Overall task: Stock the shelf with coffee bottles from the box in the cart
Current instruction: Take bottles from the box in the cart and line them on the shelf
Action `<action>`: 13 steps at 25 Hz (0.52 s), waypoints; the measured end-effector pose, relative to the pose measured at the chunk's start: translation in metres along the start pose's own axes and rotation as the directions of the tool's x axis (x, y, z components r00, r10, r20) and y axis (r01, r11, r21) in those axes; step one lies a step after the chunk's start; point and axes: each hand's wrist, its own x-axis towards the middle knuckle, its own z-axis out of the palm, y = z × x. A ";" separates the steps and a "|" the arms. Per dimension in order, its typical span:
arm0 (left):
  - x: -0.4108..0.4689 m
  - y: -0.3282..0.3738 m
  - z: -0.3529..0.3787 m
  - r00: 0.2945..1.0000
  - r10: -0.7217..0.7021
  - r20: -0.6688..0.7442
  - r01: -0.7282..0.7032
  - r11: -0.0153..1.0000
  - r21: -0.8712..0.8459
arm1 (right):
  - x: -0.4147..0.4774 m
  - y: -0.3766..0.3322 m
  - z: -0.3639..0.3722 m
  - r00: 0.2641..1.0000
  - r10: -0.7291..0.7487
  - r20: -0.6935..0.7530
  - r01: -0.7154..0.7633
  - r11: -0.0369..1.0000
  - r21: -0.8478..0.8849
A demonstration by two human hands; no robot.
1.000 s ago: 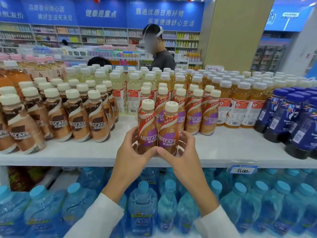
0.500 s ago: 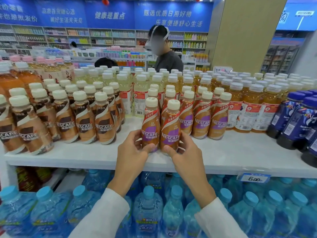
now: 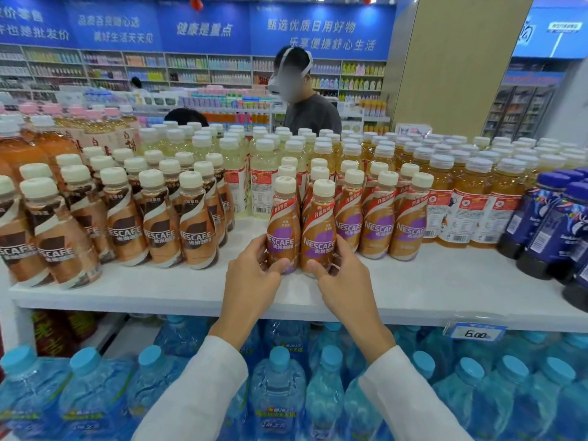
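Shop aisles with blue banners run behind the white shelf you are stocking, and a person in a grey top stands beyond the rows of drinks. Since a second ago you have pushed the two coffee bottles further in: they stood out near the front edge, and now they sit upright on the shelf, close up against the purple-label row just beyond and to the right of your hands. Your left hand is curled round the left bottle, thumb across its lower front, and your right hand wraps the right bottle the same way; both are still closed on them, so the pair reads as placed but not yet released. That likely leaves you to let go and return to the cart for more; neither cart nor box is in view. To the left of your left hand stands the block of brown-label coffee, with a bare strip of shelf between it and your pair. Beyond your fingers are pale yellow drinks, further right amber tea bottles and dark blue bottles. Below your wrists lie blue-capped water bottles, and a price tag hangs under your right forearm. Nothing blocks your withdrawal, though the neighbours are tight enough that a careless pull could tip one.
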 end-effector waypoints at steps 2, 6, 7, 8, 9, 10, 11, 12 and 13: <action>0.001 0.000 0.001 1.000 0.003 0.008 -0.003 1.000 0.022 | 0.001 0.000 0.001 1.000 -0.003 -0.012 0.003 1.000 -0.016; -0.002 0.002 0.002 1.000 0.013 0.004 -0.013 0.998 0.063 | 0.001 0.000 0.001 1.000 -0.005 -0.010 0.005 0.999 -0.049; -0.002 0.003 0.003 1.000 0.012 0.003 -0.012 0.997 0.073 | 0.002 -0.001 0.001 1.000 -0.006 -0.008 0.006 0.999 -0.052; -0.002 0.003 0.003 1.000 0.009 0.007 -0.009 0.997 0.078 | 0.003 -0.001 0.000 1.000 -0.007 -0.006 0.006 0.998 -0.055; -0.002 0.003 0.003 1.000 0.008 0.011 -0.009 0.997 0.077 | 0.003 -0.002 0.000 1.000 -0.008 -0.005 0.008 0.998 -0.058; -0.003 0.003 0.003 1.000 0.010 0.016 -0.011 0.997 0.076 | 0.004 -0.002 0.000 1.000 -0.009 -0.002 0.009 0.998 -0.062; -0.003 0.003 0.003 1.000 0.012 0.020 -0.013 0.997 0.076 | 0.003 -0.002 0.000 1.000 -0.009 0.004 0.009 0.998 -0.065; -0.003 0.003 0.002 1.000 0.013 0.021 -0.015 0.997 0.077 | 0.003 -0.003 0.001 1.000 -0.008 0.010 0.009 0.997 -0.071; -0.003 0.003 0.002 1.000 0.014 0.021 -0.016 0.997 0.079 | 0.003 -0.003 0.001 1.000 -0.007 0.016 0.009 0.997 -0.079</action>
